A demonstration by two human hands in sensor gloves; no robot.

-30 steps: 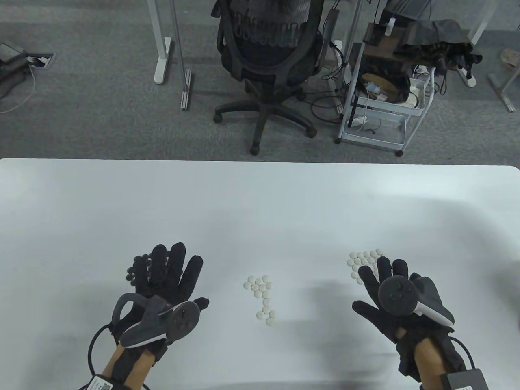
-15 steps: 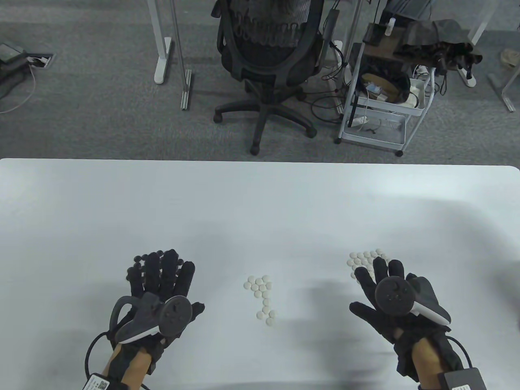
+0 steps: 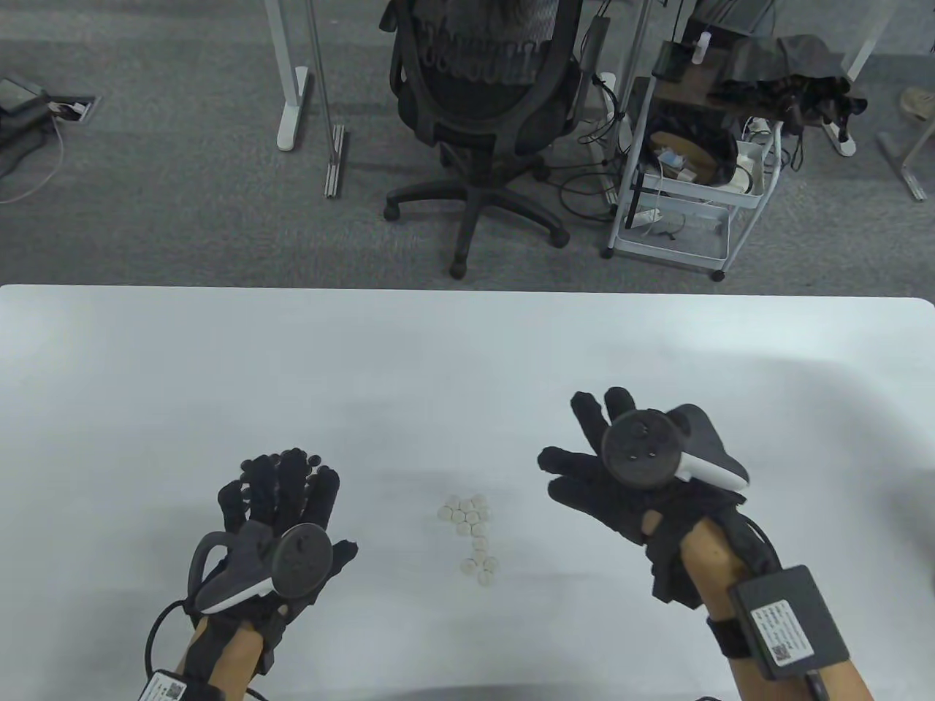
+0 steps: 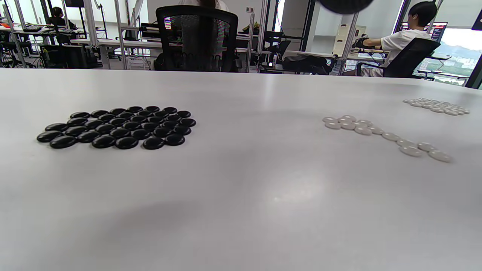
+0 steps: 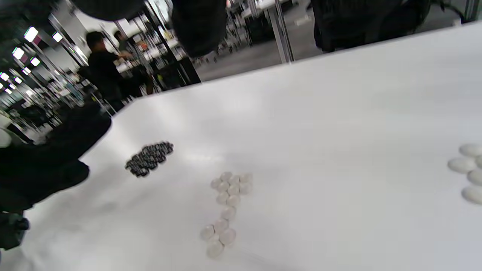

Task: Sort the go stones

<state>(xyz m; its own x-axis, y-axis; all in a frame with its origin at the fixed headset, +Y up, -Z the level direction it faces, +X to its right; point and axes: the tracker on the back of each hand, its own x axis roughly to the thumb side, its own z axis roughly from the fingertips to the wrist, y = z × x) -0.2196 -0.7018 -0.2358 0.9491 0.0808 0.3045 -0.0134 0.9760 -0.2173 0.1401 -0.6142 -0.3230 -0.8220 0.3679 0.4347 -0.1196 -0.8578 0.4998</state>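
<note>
A pile of black Go stones (image 4: 116, 128) lies on the white table at the left; in the table view only its far edge (image 3: 281, 458) shows past my left hand's fingers. My left hand (image 3: 292, 485) lies open and flat over it, holding nothing. A trail of white stones (image 3: 471, 529) lies in the middle and also shows in both wrist views (image 4: 376, 133) (image 5: 226, 203). A second white pile (image 4: 437, 106) (image 5: 467, 169) lies at the right, hidden under my right hand in the table view. My right hand (image 3: 577, 438) hovers open with spread fingers, empty.
The white table (image 3: 467, 350) has bare surface beyond the stones. Past its far edge stand an office chair (image 3: 482, 109) and a wire cart (image 3: 679, 190) on the floor.
My right hand has lifted off the right white pile and moved left and farther from me. My left hand has slid slightly back toward me over the black stones.
</note>
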